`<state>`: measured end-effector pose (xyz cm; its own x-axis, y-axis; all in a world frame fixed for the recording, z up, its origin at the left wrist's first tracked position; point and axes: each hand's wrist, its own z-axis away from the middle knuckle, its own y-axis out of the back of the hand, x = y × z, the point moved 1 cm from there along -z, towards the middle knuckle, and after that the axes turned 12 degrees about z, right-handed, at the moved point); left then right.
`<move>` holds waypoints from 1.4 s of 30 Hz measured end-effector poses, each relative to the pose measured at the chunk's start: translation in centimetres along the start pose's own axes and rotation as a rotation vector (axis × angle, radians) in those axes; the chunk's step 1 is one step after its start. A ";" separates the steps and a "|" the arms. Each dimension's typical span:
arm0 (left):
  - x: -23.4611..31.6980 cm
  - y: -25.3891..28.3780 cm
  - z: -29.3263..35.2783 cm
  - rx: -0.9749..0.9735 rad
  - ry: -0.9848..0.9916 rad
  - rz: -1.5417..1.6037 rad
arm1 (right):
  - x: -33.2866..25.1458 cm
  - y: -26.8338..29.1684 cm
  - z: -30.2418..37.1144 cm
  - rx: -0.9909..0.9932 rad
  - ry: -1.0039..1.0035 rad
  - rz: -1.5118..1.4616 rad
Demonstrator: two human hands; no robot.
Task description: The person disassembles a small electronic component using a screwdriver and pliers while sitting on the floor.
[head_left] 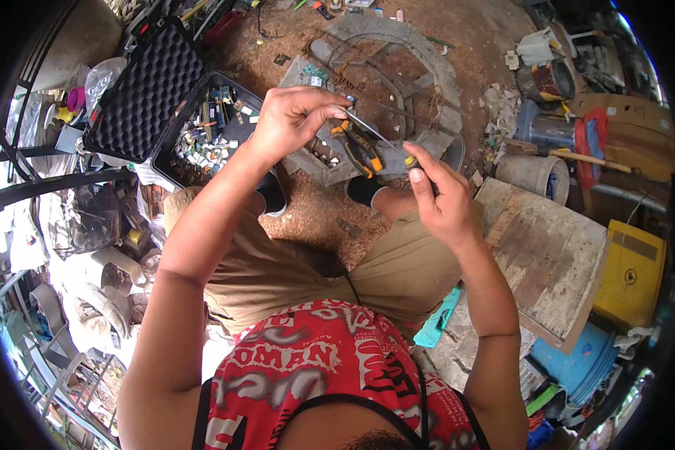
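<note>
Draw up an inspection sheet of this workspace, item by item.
Surface: grey ring-shaped frame on brown ground.
Job's things: thin metal tool with a yellow end, raised between the hands; black-and-orange pliers below it.
Clutter: open black case with foam-lined lid, holding many small parts.
Hands: left hand pinches one end of the tool; right hand grips the yellow end.
Cables: thin dark strand near the top edge, perhaps wire.
Surroundings: worn wooden board, yellow case, blue container, all at right.

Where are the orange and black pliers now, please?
In the head view, the pliers appear just right of centre, left of the right hand, below the thin silver metal rod.
</note>
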<state>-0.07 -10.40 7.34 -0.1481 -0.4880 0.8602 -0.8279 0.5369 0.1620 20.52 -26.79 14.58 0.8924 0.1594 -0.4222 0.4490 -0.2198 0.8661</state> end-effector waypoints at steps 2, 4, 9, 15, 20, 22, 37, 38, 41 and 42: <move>0.0 0.0 0.0 0.003 -0.013 -0.018 | 0.0 -0.1 0.0 0.017 -0.022 -0.053; -0.3 0.1 0.1 -0.003 -0.026 -0.037 | 0.1 0.0 0.0 0.007 -0.029 -0.030; -1.1 -0.5 0.2 -0.103 0.007 0.063 | 0.4 2.4 -1.2 -0.043 0.232 0.375; -0.2 -1.1 0.2 -0.022 -0.019 0.008 | 0.7 1.7 -0.9 -0.062 0.068 0.201; -0.3 -0.8 0.3 0.036 -0.012 -0.042 | 0.5 -0.5 -0.1 0.025 -0.036 -0.038; -0.3 -0.7 0.4 0.035 -0.014 -0.036 | 0.4 -0.6 0.1 0.020 -0.024 0.015; -1.0 -3.2 1.0 0.219 0.515 1.171 | -1.8 -0.7 -1.6 0.080 0.062 0.402; -1.1 -3.2 1.0 0.217 0.510 1.157 | -1.9 -0.8 -1.6 0.070 0.045 0.392; -1.4 -3.1 1.1 0.211 0.509 1.118 | -2.2 -0.6 -1.9 0.034 -0.003 0.344; -1.5 -3.0 1.1 0.209 0.511 1.105 | -2.3 -0.2 -2.1 0.017 -0.022 0.313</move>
<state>2.02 -12.07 5.05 -0.6333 0.5073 0.5844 -0.4703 0.3474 -0.8113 18.29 -25.12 15.91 0.9880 0.0609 -0.1418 0.1531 -0.2708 0.9504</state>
